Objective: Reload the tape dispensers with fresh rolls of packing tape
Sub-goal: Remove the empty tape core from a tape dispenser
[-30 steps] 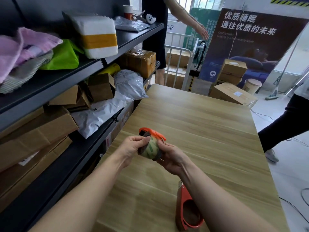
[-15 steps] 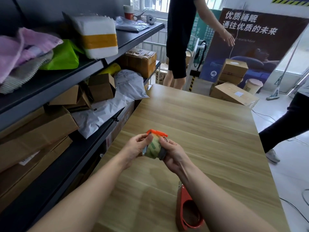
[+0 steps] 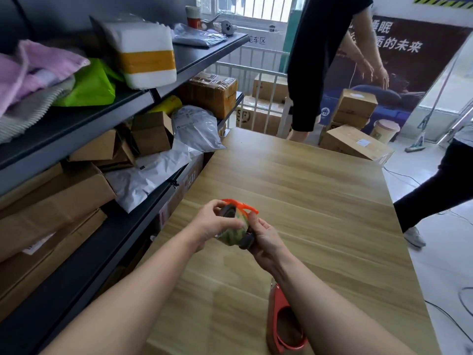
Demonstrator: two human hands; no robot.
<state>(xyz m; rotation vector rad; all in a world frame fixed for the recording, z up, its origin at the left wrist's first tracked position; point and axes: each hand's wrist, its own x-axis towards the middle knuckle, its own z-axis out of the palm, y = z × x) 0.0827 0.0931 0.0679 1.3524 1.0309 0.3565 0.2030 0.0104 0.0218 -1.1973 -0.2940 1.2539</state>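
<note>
Our left hand [image 3: 217, 224] and right hand [image 3: 266, 239] hold the dispenser [image 3: 238, 216] between them, seating its tape roll [image 3: 231, 235].

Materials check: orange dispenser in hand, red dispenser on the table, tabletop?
Orange dispenser: looks like moulded plastic, bright matte colour, thin ribs; the roll in it looks like clear, glossy film.
Red dispenser: thin, smooth and slightly shiny, painted metal or plastic; can't tell which.
Table: light wood-grain, low sheen, likely laminate rather than solid wood.
</note>
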